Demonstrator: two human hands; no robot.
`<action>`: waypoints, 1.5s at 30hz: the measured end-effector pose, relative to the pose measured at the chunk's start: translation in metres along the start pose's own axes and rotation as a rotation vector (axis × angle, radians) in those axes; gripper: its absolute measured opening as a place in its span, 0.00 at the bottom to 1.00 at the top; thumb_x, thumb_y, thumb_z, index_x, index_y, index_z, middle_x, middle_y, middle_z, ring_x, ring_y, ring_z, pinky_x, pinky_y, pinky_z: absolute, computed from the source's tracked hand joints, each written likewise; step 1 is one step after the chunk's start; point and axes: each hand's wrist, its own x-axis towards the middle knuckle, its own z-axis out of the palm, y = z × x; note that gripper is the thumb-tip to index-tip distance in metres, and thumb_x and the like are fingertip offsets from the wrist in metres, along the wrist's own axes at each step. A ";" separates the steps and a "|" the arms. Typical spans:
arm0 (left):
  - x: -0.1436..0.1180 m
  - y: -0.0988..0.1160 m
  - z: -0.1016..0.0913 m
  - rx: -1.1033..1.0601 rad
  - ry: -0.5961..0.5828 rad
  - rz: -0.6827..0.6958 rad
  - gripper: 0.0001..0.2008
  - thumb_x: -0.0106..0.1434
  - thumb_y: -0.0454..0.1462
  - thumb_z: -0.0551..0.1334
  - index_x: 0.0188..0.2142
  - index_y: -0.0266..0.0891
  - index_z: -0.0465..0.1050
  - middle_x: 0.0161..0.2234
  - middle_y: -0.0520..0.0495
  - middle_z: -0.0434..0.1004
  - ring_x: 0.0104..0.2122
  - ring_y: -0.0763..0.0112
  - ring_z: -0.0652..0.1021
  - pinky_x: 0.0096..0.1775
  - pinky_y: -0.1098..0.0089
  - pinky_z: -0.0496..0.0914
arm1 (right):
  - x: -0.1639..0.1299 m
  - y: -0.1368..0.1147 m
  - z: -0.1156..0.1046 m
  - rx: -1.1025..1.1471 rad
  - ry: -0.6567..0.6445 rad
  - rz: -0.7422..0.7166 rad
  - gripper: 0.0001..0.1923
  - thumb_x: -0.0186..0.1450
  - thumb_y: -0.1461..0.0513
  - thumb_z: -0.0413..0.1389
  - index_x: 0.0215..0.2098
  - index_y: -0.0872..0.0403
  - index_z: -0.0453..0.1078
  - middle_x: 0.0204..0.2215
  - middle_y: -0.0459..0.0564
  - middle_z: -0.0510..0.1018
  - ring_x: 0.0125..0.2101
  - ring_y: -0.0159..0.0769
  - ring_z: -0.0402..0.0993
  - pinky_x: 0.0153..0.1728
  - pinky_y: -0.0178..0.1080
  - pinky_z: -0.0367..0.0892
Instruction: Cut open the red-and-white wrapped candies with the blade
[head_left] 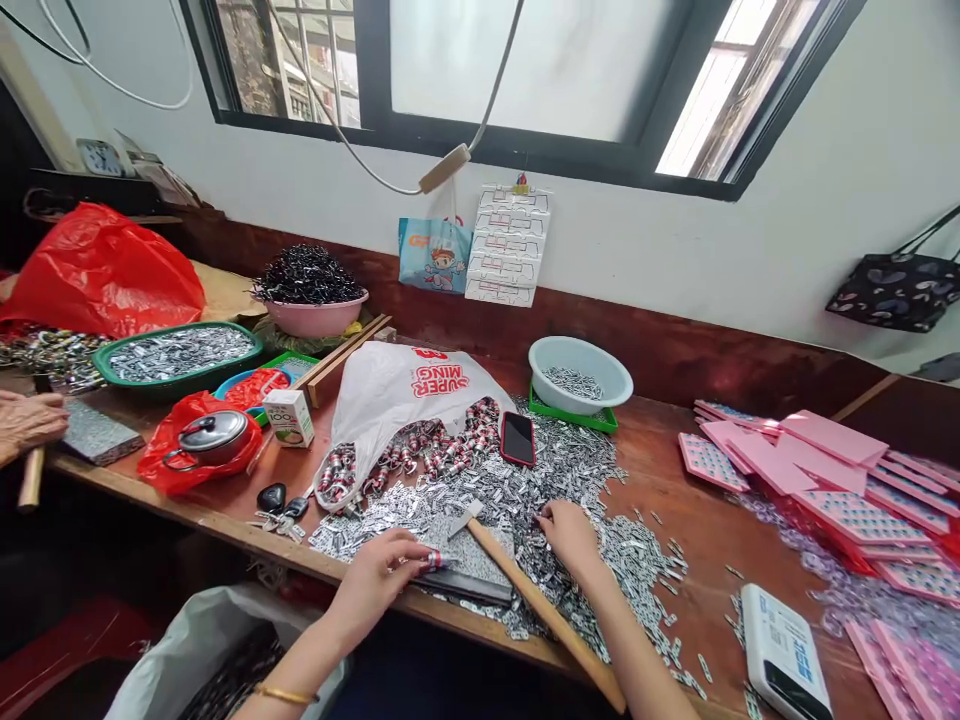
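Note:
My left hand is closed in a pinch on a small red-and-silver cylinder, just above the near edge of a flat grey slab. On the slab rests the head of a hammer, its wooden handle slanting toward the table's front edge between my hands. My right hand reaches into a heap of small flat metal pieces, thumb and fingers pinched together; what is between them is too small to make out. More red-and-silver pieces spill from a white plastic bag behind the slab.
A phone lies on the heap, before a pale blue basin. Left are keys, a lidded metal pot and another person's hand by a wooden handle. Pink cards and a white device are right.

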 end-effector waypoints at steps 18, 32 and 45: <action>-0.006 -0.014 0.010 0.189 0.086 0.279 0.10 0.67 0.34 0.53 0.47 0.41 0.68 0.32 0.49 0.75 0.34 0.69 0.75 0.39 0.69 0.71 | -0.047 -0.128 0.032 0.743 -0.196 -0.263 0.08 0.60 0.66 0.51 0.31 0.54 0.72 0.26 0.46 0.77 0.28 0.34 0.72 0.30 0.34 0.65; -0.005 -0.012 0.007 0.167 0.059 0.254 0.12 0.64 0.31 0.54 0.46 0.41 0.67 0.32 0.50 0.75 0.34 0.69 0.76 0.39 0.69 0.71 | -0.055 -0.143 0.030 0.710 -0.057 -0.277 0.11 0.52 0.72 0.48 0.27 0.53 0.69 0.26 0.46 0.76 0.30 0.35 0.71 0.33 0.36 0.64; -0.009 -0.013 0.009 0.157 0.073 0.247 0.09 0.65 0.34 0.56 0.38 0.41 0.75 0.30 0.48 0.76 0.33 0.67 0.75 0.36 0.69 0.69 | -0.066 -0.137 0.038 0.772 -0.046 -0.292 0.09 0.53 0.70 0.50 0.30 0.52 0.67 0.29 0.46 0.73 0.32 0.36 0.70 0.35 0.37 0.66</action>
